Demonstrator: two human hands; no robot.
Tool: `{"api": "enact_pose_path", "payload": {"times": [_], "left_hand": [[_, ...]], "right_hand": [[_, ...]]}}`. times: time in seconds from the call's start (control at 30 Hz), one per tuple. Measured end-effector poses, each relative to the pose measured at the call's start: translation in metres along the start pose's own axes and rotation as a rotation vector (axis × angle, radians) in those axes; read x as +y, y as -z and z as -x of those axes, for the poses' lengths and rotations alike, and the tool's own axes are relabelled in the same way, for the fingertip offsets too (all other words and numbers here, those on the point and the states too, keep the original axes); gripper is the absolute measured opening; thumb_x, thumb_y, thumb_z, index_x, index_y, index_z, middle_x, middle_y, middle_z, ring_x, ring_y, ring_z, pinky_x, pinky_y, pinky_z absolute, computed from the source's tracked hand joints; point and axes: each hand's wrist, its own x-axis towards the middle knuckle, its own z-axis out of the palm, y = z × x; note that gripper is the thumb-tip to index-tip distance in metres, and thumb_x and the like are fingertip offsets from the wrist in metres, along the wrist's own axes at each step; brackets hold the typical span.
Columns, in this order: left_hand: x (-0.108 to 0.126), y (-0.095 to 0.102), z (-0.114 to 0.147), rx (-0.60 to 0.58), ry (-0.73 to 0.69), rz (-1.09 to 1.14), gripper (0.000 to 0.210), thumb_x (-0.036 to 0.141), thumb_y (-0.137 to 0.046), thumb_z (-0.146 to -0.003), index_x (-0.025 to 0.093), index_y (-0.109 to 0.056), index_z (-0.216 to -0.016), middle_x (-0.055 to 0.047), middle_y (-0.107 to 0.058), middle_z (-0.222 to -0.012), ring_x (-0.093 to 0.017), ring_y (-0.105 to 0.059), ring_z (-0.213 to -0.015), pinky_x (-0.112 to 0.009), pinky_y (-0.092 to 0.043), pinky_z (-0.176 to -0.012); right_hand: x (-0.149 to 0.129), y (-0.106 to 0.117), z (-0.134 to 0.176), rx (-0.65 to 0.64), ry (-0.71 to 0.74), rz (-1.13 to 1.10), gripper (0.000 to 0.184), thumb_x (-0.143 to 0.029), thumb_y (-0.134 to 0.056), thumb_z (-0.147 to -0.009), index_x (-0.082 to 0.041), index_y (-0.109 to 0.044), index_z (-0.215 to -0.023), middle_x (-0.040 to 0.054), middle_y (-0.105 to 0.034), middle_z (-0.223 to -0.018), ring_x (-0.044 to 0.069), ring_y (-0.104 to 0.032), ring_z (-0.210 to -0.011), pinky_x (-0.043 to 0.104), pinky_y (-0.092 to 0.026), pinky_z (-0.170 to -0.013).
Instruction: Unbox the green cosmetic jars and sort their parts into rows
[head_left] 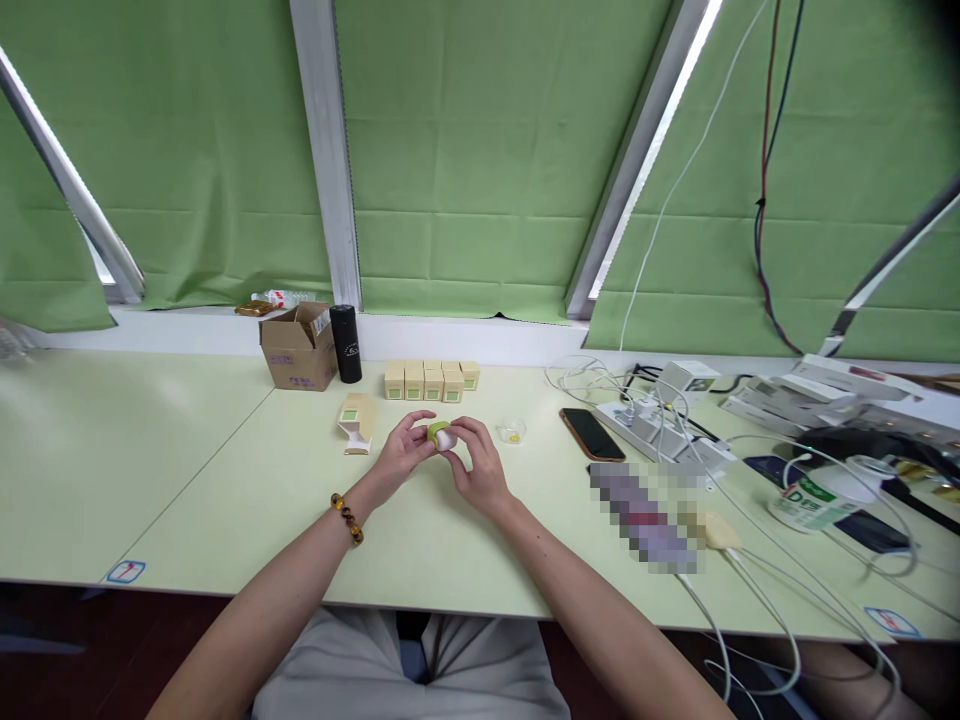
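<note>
Between my two hands, over the middle of the table, is a small round jar (441, 435) with a green part and a whitish part. My left hand (401, 458) grips its green side, and a beaded bracelet circles that wrist. On the whitish side, the fingers of my right hand (480, 470) are closed around it. An open small cream carton (356, 422) lies just left of my hands, its flap toward me. To the right sits a small clear plastic piece (511, 431) with a yellow spot. Several small cream boxes (424, 382) with green labels stand grouped behind my hands.
A brown cardboard box (300, 350) and a black tumbler (346, 343) stand at the back left. On the right are a phone (592, 434), a power strip (637, 425) with tangled white cables, and a white bottle (829, 493) on its side. Green blinds (487, 160) hang behind.
</note>
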Motion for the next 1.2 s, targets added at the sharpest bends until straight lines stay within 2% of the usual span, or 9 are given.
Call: {"api": "enact_pose_path", "payload": {"times": [0.1,0.3,0.4,0.53,0.73,0.9,1.2], "left_hand": [[-0.003,-0.001,-0.002,0.006,-0.009,-0.011,0.055,0.041,-0.078,-0.091,0.023,-0.051,-0.136,-0.011,-0.068,-0.120,-0.022,-0.068,-0.110,-0.043,-0.052,-0.104],[-0.012,-0.002,-0.005,0.161,-0.039,-0.257,0.048,0.044,-0.074,-0.093,0.023,-0.058,-0.133,-0.013,-0.060,-0.139,-0.020,-0.066,-0.108,-0.039,-0.059,-0.095],[-0.014,-0.003,-0.004,0.183,-0.055,-0.306,0.045,0.043,-0.071,-0.094,0.023,-0.060,-0.134,-0.013,-0.058,-0.145,-0.022,-0.065,-0.113,-0.041,-0.061,-0.095],[-0.016,-0.004,-0.002,0.202,-0.033,-0.353,0.045,0.043,-0.070,-0.095,0.022,-0.064,-0.134,-0.014,-0.061,-0.144,-0.026,-0.063,-0.124,-0.044,-0.060,-0.100],[-0.017,-0.004,-0.002,0.209,-0.036,-0.386,0.045,0.042,-0.065,-0.098,0.021,-0.063,-0.138,-0.014,-0.063,-0.146,-0.026,-0.066,-0.126,-0.046,-0.057,-0.107],[-0.020,-0.002,-0.003,0.206,-0.060,-0.432,0.043,0.042,-0.065,-0.098,0.020,-0.066,-0.135,-0.014,-0.066,-0.142,-0.027,-0.067,-0.125,-0.045,-0.058,-0.107],[-0.019,-0.002,-0.002,0.217,-0.095,-0.520,0.039,0.036,-0.063,-0.098,0.019,-0.069,-0.132,-0.014,-0.067,-0.140,-0.026,-0.070,-0.120,-0.043,-0.061,-0.103]], "right_hand": [[0.001,0.000,0.001,-0.010,-0.005,0.022,0.040,-0.016,-0.056,-0.100,-0.027,-0.055,-0.138,0.0141,-0.059,-0.126,0.027,-0.064,-0.116,0.047,-0.061,-0.093],[0.006,-0.001,0.002,-0.011,-0.043,0.109,0.036,-0.020,-0.054,-0.102,-0.026,-0.057,-0.137,0.0141,-0.061,-0.122,0.027,-0.066,-0.110,0.044,-0.062,-0.085],[0.007,-0.001,0.003,-0.025,-0.031,0.167,0.034,-0.021,-0.054,-0.103,-0.025,-0.058,-0.136,0.0143,-0.062,-0.119,0.027,-0.067,-0.105,0.041,-0.061,-0.081],[0.007,-0.003,0.005,-0.058,-0.005,0.232,0.035,-0.022,-0.053,-0.103,-0.023,-0.058,-0.137,0.0148,-0.064,-0.117,0.027,-0.067,-0.102,0.040,-0.060,-0.078],[0.005,-0.003,0.003,-0.110,0.025,0.300,0.036,-0.023,-0.052,-0.104,-0.023,-0.057,-0.139,0.0145,-0.065,-0.117,0.027,-0.066,-0.101,0.037,-0.057,-0.077],[0.006,-0.003,0.004,-0.122,0.019,0.295,0.035,-0.024,-0.052,-0.104,-0.023,-0.057,-0.139,0.0132,-0.065,-0.114,0.024,-0.066,-0.091,0.033,-0.055,-0.071],[0.007,-0.004,0.004,-0.122,0.022,0.265,0.034,-0.021,-0.050,-0.105,-0.025,-0.055,-0.139,0.0105,-0.064,-0.113,0.022,-0.066,-0.093,0.030,-0.054,-0.069]]}}
